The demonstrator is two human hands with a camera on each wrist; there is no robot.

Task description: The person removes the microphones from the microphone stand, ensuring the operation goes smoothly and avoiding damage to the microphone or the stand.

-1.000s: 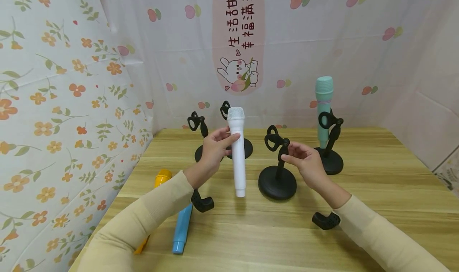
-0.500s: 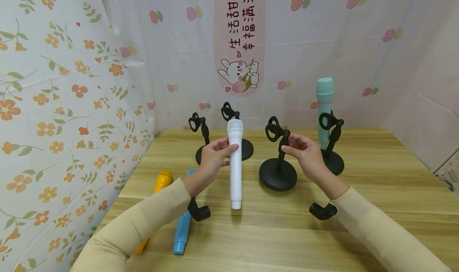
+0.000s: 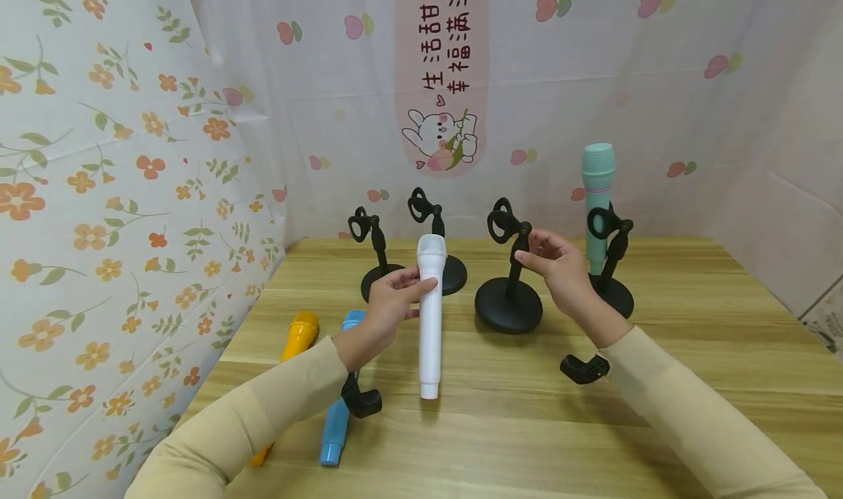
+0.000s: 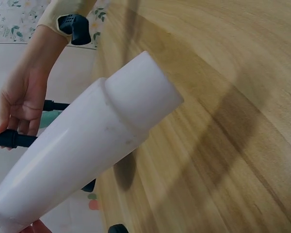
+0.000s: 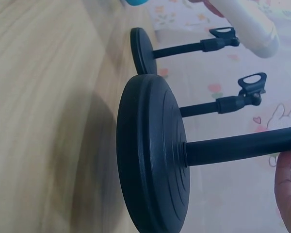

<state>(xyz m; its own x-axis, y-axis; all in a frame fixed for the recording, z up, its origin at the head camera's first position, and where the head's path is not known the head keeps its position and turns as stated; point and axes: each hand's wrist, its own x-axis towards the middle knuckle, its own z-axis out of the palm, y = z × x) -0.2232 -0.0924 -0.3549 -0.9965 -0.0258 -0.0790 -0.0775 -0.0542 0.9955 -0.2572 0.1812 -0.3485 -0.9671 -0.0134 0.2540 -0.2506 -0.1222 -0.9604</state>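
Observation:
My left hand (image 3: 393, 299) grips a white microphone (image 3: 430, 323), its mesh head up and its narrow end hanging above the table. In the left wrist view the white microphone (image 4: 87, 141) fills the middle. With thumb and fingers my right hand (image 3: 558, 268) pinches the stem of a black microphone stand (image 3: 508, 306), just below its ring-shaped clip. That clip holds nothing. The right wrist view shows this stand's round base (image 5: 153, 155) beside its shadow; it looks raised off the wood. A mint-green microphone (image 3: 596, 214) stands upright at another black stand (image 3: 611, 294), right of my right hand.
Two more black stands (image 3: 380, 254) (image 3: 454, 274) stand at the back, behind my left hand. On the left of the wooden table (image 3: 500, 440) lie an orange microphone (image 3: 301, 332) and a blue microphone (image 3: 334, 429), partly covered by my left arm. A printed curtain (image 3: 316, 104) hangs behind.
The white microphone in my left hand has come down and nearer to me. The stand in my right hand has moved slightly up and away in the head view.

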